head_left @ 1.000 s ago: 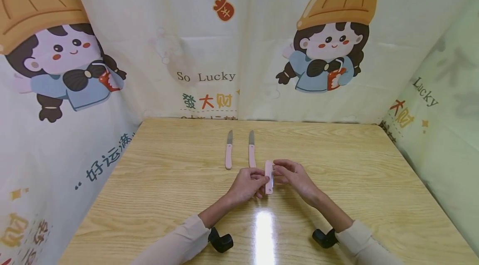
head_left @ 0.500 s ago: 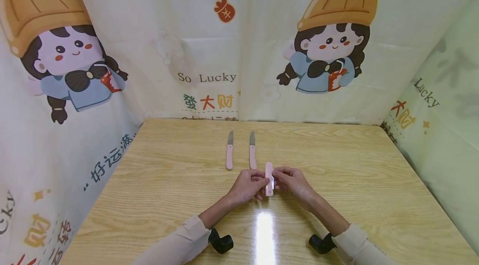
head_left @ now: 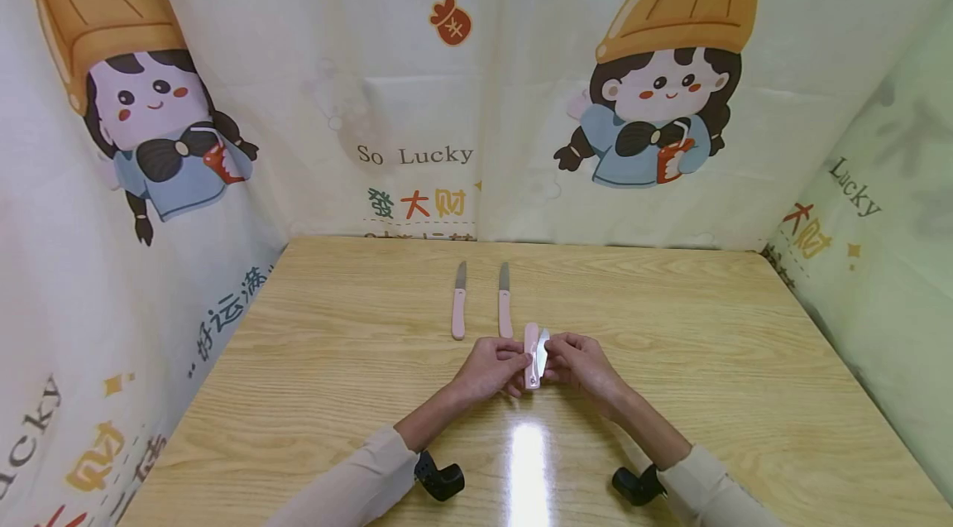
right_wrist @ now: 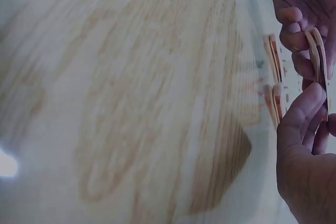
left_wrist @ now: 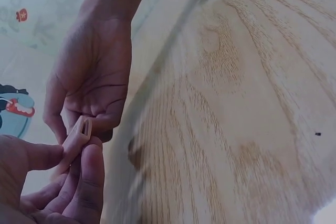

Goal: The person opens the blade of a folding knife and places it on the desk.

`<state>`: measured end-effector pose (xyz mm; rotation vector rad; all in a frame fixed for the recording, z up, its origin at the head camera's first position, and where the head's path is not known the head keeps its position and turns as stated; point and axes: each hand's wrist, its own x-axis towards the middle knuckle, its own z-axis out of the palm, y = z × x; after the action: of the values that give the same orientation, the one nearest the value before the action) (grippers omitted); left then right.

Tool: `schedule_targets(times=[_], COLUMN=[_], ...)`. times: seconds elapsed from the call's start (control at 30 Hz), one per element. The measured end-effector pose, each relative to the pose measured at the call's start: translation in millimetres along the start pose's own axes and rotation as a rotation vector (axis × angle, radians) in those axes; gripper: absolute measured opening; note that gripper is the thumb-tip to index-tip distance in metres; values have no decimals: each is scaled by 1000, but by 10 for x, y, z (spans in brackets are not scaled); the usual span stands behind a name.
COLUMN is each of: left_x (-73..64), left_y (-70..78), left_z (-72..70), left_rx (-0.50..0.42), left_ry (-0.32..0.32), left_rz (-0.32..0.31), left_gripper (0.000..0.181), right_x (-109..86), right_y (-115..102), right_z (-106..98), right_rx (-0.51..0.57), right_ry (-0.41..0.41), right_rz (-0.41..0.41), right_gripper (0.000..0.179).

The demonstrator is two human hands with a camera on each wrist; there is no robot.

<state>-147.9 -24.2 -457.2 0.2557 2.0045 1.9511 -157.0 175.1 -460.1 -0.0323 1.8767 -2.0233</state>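
A pink-handled folding knife (head_left: 531,335) is held upright above the table, its bright blade (head_left: 543,352) swung partway out of the handle. My left hand (head_left: 490,370) pinches the handle between thumb and fingers. On the other side, my right hand (head_left: 588,366) pinches the blade near its tip. The left wrist view shows the slotted end of the knife handle (left_wrist: 79,137) between the two hands. Behind the hands, two more pink folding knives lie side by side with blades out: a left knife (head_left: 458,313) and a right knife (head_left: 505,313).
The wood-grain table (head_left: 357,304) carries a bright light reflection near its front. A printed curtain (head_left: 514,97) stands along the back and both sides. Black wrist cameras sit at both wrists, including the left wrist camera (head_left: 441,479).
My right hand has closed in on the held knife and taken the blade between its fingers. The blade has swung outward from the handle. The two lying knives stay where they were.
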Motion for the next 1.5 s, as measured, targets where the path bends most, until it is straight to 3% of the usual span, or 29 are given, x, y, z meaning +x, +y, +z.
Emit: schedule_targets(times=[0.13, 0.33, 0.9, 0.97, 1.07, 1.17, 1.27, 1.37, 1.5], left_x=[6, 22, -24, -39, -50, -36, -12, 5, 1], left_y=[1, -16, 33, 50, 80, 94, 93, 88, 77], left_z=[2, -16, -101, -124, -184, -257, -315, -344, -349], left_rx=[-7, -7, 33, 163, 524, 925, 1205, 1380, 1484], left_ry=[4, 7, 26, 38, 37, 13, -67, -140, -175], left_rz=[-10, -19, -8, 25, 173, 427, 665, 795, 844], left_gripper=[26, 24, 28, 35, 43, 44, 44, 42, 35], right_x=[-6, 24, 4, -6, -18, -29, -36, -39, -38], right_y=[-5, 10, 22, 14, 4, -3, -6, -6, -4], right_z=[1, -1, 8, 2, -12, -19, -16, -7, 1], right_rx=[37, 38, 45, 34, 16, -3, -23, -27, -29], right_ry=[-41, -81, -53, -55, -55, -61, -77, -76, -79], right_rz=[10, 18, 4, 2, -9, -19, -24, -22, -20], right_gripper=[24, 32, 22, 24, 26, 28, 31, 33, 31])
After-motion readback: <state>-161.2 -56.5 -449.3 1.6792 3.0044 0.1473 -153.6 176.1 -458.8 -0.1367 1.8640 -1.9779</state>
